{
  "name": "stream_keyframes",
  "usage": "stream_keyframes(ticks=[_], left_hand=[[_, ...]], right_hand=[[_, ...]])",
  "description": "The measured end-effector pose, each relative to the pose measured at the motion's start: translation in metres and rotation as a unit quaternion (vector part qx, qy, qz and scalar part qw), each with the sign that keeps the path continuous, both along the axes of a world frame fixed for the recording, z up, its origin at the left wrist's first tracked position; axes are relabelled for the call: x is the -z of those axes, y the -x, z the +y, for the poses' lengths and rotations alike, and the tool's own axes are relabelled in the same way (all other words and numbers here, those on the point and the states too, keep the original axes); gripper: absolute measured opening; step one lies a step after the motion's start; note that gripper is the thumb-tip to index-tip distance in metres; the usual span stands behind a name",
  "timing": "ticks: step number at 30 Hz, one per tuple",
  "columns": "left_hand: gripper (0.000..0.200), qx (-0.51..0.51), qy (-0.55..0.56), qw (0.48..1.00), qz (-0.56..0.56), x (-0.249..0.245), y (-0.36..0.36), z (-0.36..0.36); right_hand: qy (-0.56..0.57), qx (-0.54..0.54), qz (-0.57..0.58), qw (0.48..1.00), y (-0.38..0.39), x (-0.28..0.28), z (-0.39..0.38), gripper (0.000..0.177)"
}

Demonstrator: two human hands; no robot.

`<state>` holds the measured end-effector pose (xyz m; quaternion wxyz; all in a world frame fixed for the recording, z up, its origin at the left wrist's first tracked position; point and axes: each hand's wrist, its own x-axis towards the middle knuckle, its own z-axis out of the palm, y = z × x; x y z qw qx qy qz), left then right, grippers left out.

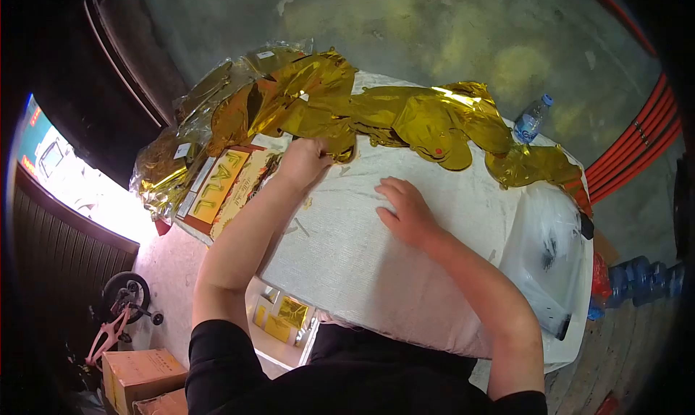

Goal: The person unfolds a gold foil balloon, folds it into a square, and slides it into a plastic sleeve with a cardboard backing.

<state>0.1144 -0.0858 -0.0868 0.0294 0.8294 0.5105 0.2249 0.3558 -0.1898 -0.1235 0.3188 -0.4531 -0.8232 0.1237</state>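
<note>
From here I see the right hand flat on the white cloth, fingers loosely spread, holding nothing. Beyond it the left hand is closed on the gold foil at the heap's near edge. I'd judge a slow, low pull best, with the cloth pressed down. The left fingertips are hidden, and the foil's shapes are too crumpled to read

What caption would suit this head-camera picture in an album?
Left hand grips gold foil balloons on a white-covered table; right hand rests flat.

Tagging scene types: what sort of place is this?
Probably a garage or small packing workshop: bare concrete floor, cardboard boxes and a pink bike near a cloth-covered table piled with gold foil balloons.
</note>
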Motion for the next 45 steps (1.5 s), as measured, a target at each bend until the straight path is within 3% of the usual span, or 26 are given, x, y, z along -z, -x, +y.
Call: stream_keyframes(ticks=[5,12,14,15,17,20,21,22,23,24,26,27,28,30,31,33,35,36,37,38,39,40,41,42,44,45], left_hand=[[0.029,-0.029,0.092,0.988,-0.117,-0.007,0.000,0.007],[0.036,-0.051,0.102,0.992,-0.043,-0.006,0.000,0.022],[0.031,0.015,0.173,0.983,-0.051,-0.002,0.013,0.041],[0.031,0.012,0.174,0.983,-0.053,-0.002,0.021,0.049],[0.023,0.073,0.172,0.947,-0.262,-0.004,0.037,0.068],[0.017,-0.145,0.107,0.935,-0.306,-0.055,0.057,0.082],[0.022,-0.110,0.058,0.905,-0.406,-0.063,0.072,0.100],[0.029,-0.150,-0.078,0.912,-0.374,-0.079,0.088,0.119],[0.035,-0.147,-0.122,0.900,-0.393,-0.100,0.104,0.139],[0.037,-0.181,-0.235,0.892,-0.342,-0.137,0.092,0.116],[0.034,-0.140,-0.395,0.806,-0.418,-0.184,0.094,0.125],[0.033,-0.143,-0.454,0.790,-0.386,-0.213,0.083,0.105],[0.022,-0.154,-0.437,0.775,-0.430,-0.237,0.093,0.115],[0.032,0.011,-0.436,0.745,-0.504,-0.272,0.031,0.041],[0.032,0.011,-0.436,0.746,-0.504,-0.277,0.028,0.046],[0.017,0.246,-0.453,0.703,-0.489,-0.289,0.021,0.063],[0.024,0.043,-0.331,0.876,-0.349,-0.258,-0.015,0.000],[0.026,0.150,-0.309,0.902,-0.262,-0.243,-0.028,-0.018],[0.016,0.126,-0.246,0.929,-0.248,-0.201,-0.009,0.017],[0.023,0.135,-0.228,0.952,-0.153,-0.192,-0.036,-0.025],[0.027,0.207,-0.289,0.930,-0.093,-0.168,-0.041,-0.032],[0.025,0.238,-0.270,0.933,-0.019,-0.150,-0.049,-0.043],[0.020,0.291,-0.231,0.928,-0.035,-0.130,-0.058,-0.049],[0.016,0.318,-0.224,0.921,-0.011,-0.113,-0.065,-0.055],[0.012,0.351,-0.215,0.911,-0.004,-0.075,-0.076,-0.057],[0.012,0.350,-0.215,0.912,-0.005,-0.056,-0.078,-0.059]], right_hand=[[0.009,0.017,0.016,1.000,0.026,-0.001,0.035,0.052],[-0.038,0.019,-0.066,0.997,0.069,-0.010,0.069,0.059],[0.073,0.042,-0.103,0.991,0.072,-0.008,0.069,0.057],[0.074,0.038,-0.105,0.991,0.072,-0.006,0.070,0.057],[0.075,0.046,-0.142,0.986,0.070,0.000,0.070,0.056],[0.073,0.055,-0.149,0.985,0.071,0.000,0.069,0.056],[0.075,0.058,-0.150,0.984,0.071,-0.001,0.069,0.056],[0.073,0.059,-0.150,0.984,0.071,-0.003,0.069,0.056],[0.073,0.060,-0.149,0.984,0.072,-0.002,0.067,0.055],[0.077,0.061,-0.149,0.984,0.072,0.000,0.067,0.055],[0.067,0.064,-0.149,0.984,0.073,0.000,0.068,0.056],[0.068,0.065,-0.149,0.984,0.072,-0.001,0.068,0.056],[0.069,0.065,-0.155,0.983,0.072,-0.002,0.068,0.056],[0.074,0.061,-0.159,0.983,0.074,-0.001,0.067,0.056],[0.068,0.061,-0.155,0.984,0.074,0.000,0.068,0.056],[0.060,0.062,-0.151,0.985,0.071,0.004,0.068,0.056],[0.006,0.072,-0.080,0.994,0.072,0.010,0.069,0.057],[0.004,0.069,-0.078,0.995,0.071,0.009,0.071,0.057],[-0.002,0.074,-0.004,0.997,0.065,0.009,0.073,0.057],[-0.005,0.078,0.069,0.995,0.058,0.008,0.075,0.056],[-0.004,0.075,0.068,0.995,0.047,0.004,0.077,0.056],[0.151,0.012,0.281,0.948,0.032,-0.006,0.078,0.058],[0.298,-0.051,0.470,0.829,0.018,-0.016,0.076,0.059],[0.301,-0.054,0.466,0.830,0.005,-0.036,0.065,0.059],[0.488,-0.190,0.606,0.599,-0.015,-0.079,0.042,0.050],[0.489,-0.190,0.605,0.599,-0.017,-0.074,0.040,0.050]])
